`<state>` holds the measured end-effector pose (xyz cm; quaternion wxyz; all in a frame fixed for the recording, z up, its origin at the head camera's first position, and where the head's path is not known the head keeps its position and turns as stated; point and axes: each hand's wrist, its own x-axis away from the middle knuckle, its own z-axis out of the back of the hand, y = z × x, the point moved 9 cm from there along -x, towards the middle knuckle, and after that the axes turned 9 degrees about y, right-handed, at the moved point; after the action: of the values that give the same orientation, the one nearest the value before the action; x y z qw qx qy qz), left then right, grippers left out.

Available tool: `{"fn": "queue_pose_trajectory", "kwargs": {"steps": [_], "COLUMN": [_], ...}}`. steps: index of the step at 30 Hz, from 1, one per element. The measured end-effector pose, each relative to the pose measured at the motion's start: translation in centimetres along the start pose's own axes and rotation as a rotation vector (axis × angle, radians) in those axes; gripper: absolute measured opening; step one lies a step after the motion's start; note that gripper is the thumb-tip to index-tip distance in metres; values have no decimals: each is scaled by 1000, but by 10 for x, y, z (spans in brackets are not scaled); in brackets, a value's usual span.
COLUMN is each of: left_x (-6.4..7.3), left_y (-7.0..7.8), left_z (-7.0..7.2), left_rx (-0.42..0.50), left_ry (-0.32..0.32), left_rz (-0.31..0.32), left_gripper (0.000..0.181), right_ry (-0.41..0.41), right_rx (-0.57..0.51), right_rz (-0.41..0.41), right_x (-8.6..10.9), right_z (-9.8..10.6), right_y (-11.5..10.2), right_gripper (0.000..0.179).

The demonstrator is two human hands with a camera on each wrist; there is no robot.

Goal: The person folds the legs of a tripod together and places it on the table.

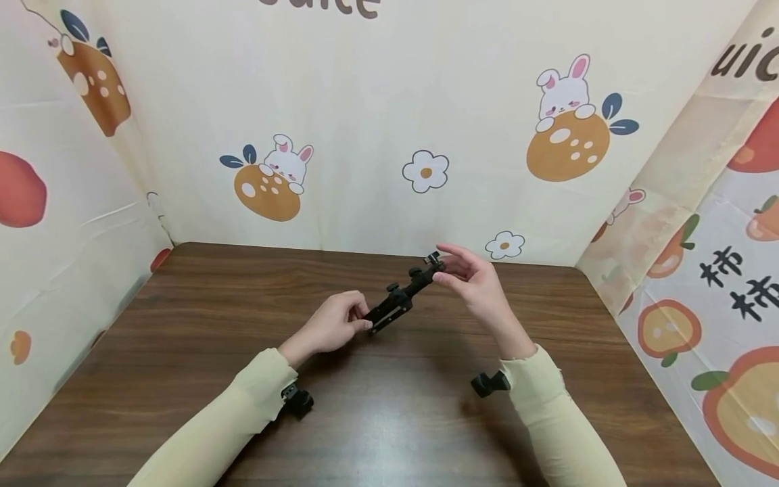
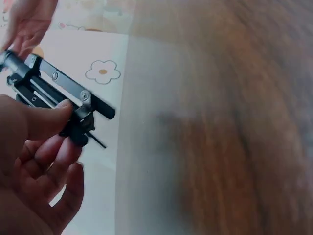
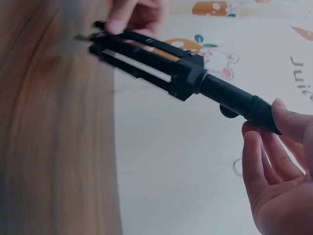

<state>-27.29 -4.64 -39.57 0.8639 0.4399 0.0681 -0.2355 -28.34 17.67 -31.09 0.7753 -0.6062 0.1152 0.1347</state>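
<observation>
A small black tripod (image 1: 398, 297) with folded legs is held slantwise above the table between both hands. My left hand (image 1: 335, 321) pinches the leg end, thumb on one side and fingers beneath, as the left wrist view shows on the tripod (image 2: 54, 93). At the upper end, my right hand (image 1: 477, 281) grips the head between thumb and fingers. In the right wrist view the tripod (image 3: 190, 78) runs from the left hand (image 3: 139, 14) at the top left to the right hand (image 3: 283, 171). Round knobs stick out along its column.
A brown wood-grain table (image 1: 213, 325) lies under the hands. Behind it hangs a pale cloth backdrop (image 1: 365, 108) printed with rabbits, fruit and flowers, with further printed cloth (image 1: 718, 291) along the right side. Each sleeve carries a black wrist mount (image 1: 298, 399).
</observation>
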Motion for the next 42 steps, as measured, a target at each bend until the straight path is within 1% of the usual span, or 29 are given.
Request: {"fn": "queue_pose_trajectory", "kwargs": {"steps": [4, 7, 11, 15, 16, 20, 23, 27, 32, 36, 42], "left_x": [-1, -2, -1, 0, 0, 0, -1, -6, -11, -14, -15], "left_y": [-3, -7, -13, -19, -20, -31, -36, -39, -43, -51, -62], "left_z": [14, 23, 29, 31, 30, 27, 26, 26, 22, 19, 13], "left_rx": [90, 124, 165, 202, 206, 279, 296, 256, 261, 223, 181], "left_ry": [84, 135, 166, 188, 187, 149, 128, 105, 59, 28, -33], "left_rz": [9, 36, 72, 108, 118, 216, 252, 219, 201, 215, 250], "left_gripper": [8, 4, 3, 5, 5, 5, 6, 9, 12, 12, 16], "right_ry": [30, 39, 40, 49, 51, 52, 44, 37, 34, 28, 10], "right_rx": [-9, 3, -7, -47, -59, -50, -22, 11, 59, 119, 190], "right_rz": [-48, -95, -168, -241, -259, -318, -344, -363, -398, -414, -430], "right_x": [2, 6, 11, 16, 18, 22, 23, 23, 23, 24, 24], "right_z": [10, 14, 14, 11, 10, 7, 6, 6, 3, 1, 0], "right_y": [18, 31, 47, 62, 66, 79, 87, 97, 109, 118, 128], "right_gripper": [53, 53, 51, 53, 54, 55, 56, 55, 50, 46, 43]}}
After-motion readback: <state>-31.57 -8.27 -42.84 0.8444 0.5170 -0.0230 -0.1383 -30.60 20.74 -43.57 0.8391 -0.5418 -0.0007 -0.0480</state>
